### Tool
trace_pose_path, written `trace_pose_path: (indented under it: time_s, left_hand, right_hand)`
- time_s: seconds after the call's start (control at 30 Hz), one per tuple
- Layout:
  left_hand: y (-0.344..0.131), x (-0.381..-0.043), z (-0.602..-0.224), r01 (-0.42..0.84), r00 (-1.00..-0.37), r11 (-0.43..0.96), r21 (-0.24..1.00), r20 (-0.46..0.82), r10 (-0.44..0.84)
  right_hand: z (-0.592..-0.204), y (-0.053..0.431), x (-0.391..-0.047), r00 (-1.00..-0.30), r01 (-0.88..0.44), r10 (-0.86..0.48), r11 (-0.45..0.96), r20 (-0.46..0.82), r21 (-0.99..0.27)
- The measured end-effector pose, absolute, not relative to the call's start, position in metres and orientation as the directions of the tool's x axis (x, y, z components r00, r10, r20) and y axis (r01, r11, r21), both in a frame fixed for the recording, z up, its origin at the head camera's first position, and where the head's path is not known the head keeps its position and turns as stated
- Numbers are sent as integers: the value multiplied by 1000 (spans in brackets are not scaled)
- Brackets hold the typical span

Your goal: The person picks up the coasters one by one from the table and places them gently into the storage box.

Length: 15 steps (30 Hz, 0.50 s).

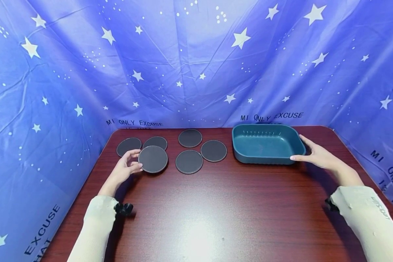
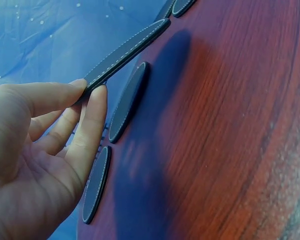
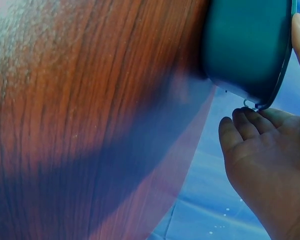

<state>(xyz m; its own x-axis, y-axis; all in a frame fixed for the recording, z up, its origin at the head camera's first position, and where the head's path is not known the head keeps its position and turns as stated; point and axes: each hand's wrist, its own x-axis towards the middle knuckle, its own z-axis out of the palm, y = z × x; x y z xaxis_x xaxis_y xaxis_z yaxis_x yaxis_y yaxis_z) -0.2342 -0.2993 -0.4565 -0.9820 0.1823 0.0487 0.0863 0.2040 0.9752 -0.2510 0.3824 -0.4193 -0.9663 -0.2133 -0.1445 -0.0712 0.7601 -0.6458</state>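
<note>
In the head view my left hand [image 1: 122, 170] pinches a round black coaster [image 1: 153, 159] by its left edge. The left wrist view shows this stitched coaster [image 2: 125, 54] tilted above the table, thumb on one face and fingertips on the other. Two more coasters lie just behind it, the left coaster [image 1: 129, 146] and the partly covered coaster [image 1: 155, 142]. At the right, my right hand [image 1: 321, 156] holds the right end of a teal rectangular basin [image 1: 262, 160], thumb at the front corner and fingers round the side. The basin's inside shows no contents.
Between the hands lie three more coasters: a back coaster [image 1: 190, 138], a front coaster [image 1: 189, 162] and a right coaster [image 1: 213, 150]. The reddish-brown wooden table [image 1: 235, 207] meets a blue star-printed curtain [image 1: 183, 72] at its back and sides.
</note>
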Motion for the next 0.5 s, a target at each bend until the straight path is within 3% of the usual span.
trace_pose_path:
  time_s: [0.5]
  left_hand:
    - [-289,-240,-449,110,-977,155,982,78,200]
  right_hand:
    - [-417,381,-253,-965,-79,-215,784,-150,-616]
